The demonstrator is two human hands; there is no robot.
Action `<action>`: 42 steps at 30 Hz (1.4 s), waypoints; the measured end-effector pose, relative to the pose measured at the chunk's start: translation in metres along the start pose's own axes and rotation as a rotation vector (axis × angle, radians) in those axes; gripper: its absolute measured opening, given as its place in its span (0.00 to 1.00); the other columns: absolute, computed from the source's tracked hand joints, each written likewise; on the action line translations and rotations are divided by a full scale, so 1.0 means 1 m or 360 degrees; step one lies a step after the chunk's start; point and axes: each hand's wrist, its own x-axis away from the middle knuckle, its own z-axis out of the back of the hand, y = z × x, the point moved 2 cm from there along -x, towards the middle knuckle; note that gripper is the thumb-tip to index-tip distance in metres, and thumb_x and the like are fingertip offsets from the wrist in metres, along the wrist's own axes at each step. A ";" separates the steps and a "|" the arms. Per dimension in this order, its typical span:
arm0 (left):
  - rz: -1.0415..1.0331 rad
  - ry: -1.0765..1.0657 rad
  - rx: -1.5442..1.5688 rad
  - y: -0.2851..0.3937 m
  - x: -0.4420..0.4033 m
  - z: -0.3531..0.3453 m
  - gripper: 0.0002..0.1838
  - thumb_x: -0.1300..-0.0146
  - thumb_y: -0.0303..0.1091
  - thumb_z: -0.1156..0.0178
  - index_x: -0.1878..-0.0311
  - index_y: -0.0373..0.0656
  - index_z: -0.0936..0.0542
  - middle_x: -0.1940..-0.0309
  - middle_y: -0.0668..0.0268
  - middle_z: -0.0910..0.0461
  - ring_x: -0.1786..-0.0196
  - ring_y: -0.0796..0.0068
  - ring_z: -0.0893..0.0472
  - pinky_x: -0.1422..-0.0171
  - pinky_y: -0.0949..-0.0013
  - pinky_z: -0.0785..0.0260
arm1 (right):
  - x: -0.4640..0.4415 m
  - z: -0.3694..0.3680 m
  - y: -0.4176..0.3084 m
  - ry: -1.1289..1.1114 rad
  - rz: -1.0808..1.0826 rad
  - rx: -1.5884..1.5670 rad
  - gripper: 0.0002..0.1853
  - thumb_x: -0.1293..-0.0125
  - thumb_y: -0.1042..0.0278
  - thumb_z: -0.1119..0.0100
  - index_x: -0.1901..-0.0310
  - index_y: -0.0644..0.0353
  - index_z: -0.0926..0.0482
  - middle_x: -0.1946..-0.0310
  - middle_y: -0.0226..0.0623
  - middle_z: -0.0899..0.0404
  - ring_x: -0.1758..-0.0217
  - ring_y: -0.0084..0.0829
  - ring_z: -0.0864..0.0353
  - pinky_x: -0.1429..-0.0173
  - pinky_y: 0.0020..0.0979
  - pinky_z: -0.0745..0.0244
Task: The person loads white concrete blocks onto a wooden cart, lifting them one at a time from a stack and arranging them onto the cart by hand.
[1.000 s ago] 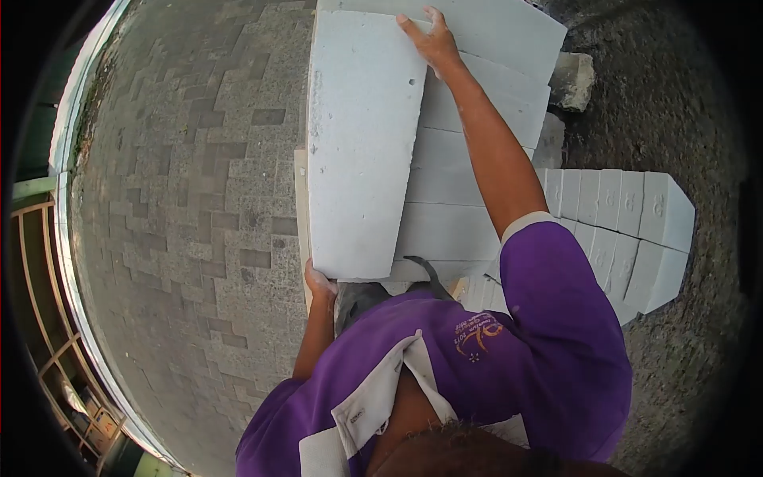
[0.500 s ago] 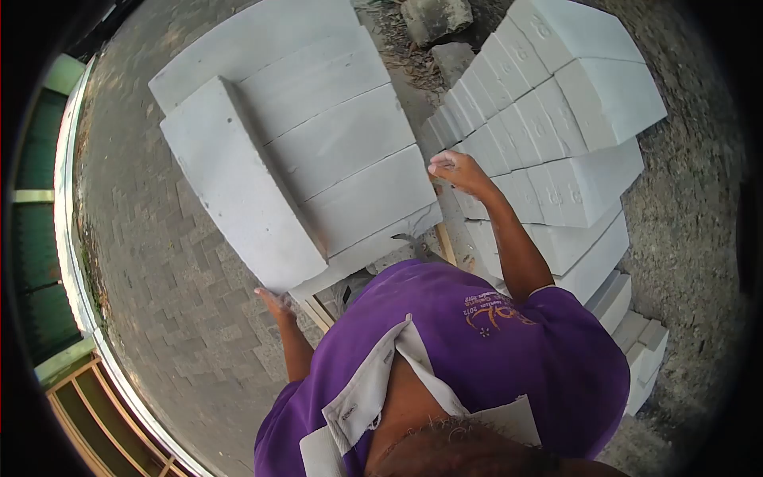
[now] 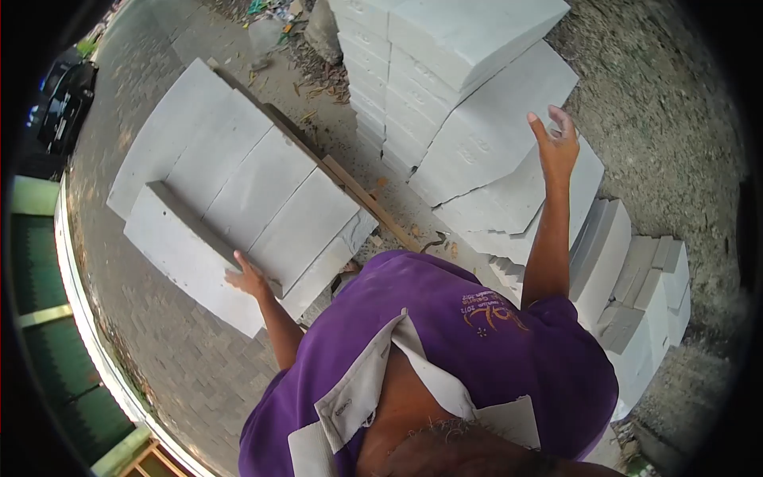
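Note:
My left hand [image 3: 249, 280] is over the near end of a white concrete block [image 3: 191, 258] that lies on top of a low layer of blocks [image 3: 266, 183]. Its thumb and fingers are spread; whether they touch the block I cannot tell. Out to the right, my right hand [image 3: 559, 147] is raised with thumb and curled fingers apart, holding nothing. Beneath and beside it stands a taller stack of white blocks [image 3: 477, 151], its upper blocks bearing faint stamped marks. Pale dust coats the fingertips of my right hand.
A wooden plank [image 3: 369, 203] runs along the low layer's right edge, by a narrow gap between the stacks. Smaller stacked blocks [image 3: 636, 278] stand at the right. Rubble and litter [image 3: 278, 24] lie at the back. A dark car [image 3: 67, 103] stands at the far left.
My view has turned toward the right. My left hand has come from beside the top block's near end to over it. My right hand has left the low stack's edge for the taller stack.

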 end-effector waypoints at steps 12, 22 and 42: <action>-0.0698 -0.1645 0.0005 0.059 0.075 -0.029 0.34 0.36 0.54 0.34 0.39 0.31 0.22 0.47 0.45 0.17 0.45 0.52 0.16 0.41 0.58 0.23 | -0.051 -0.122 -0.083 -0.0061 0.0987 0.0467 0.30 0.40 0.46 0.28 0.43 0.59 0.19 0.35 0.48 0.26 0.29 0.47 0.32 0.27 0.46 0.35; -0.0099 -0.1597 0.0616 0.079 0.039 -0.041 0.31 0.34 0.46 0.31 0.39 0.29 0.24 0.50 0.56 0.18 0.47 0.67 0.19 0.37 0.66 0.29 | -0.044 -0.137 -0.063 -0.0002 0.0882 0.0434 0.21 0.41 0.64 0.29 0.46 0.58 0.20 0.39 0.43 0.22 0.30 0.45 0.28 0.27 0.40 0.34; 0.0022 -0.2304 0.0927 0.484 0.215 -0.242 0.55 0.45 0.71 0.33 0.29 0.31 0.36 0.37 0.37 0.33 0.45 0.39 0.22 0.43 0.44 0.23 | -0.096 -0.115 -0.053 -0.0368 0.1172 0.0270 0.31 0.56 0.58 0.21 0.48 0.57 0.19 0.29 0.45 0.34 0.20 0.50 0.47 0.27 0.66 0.54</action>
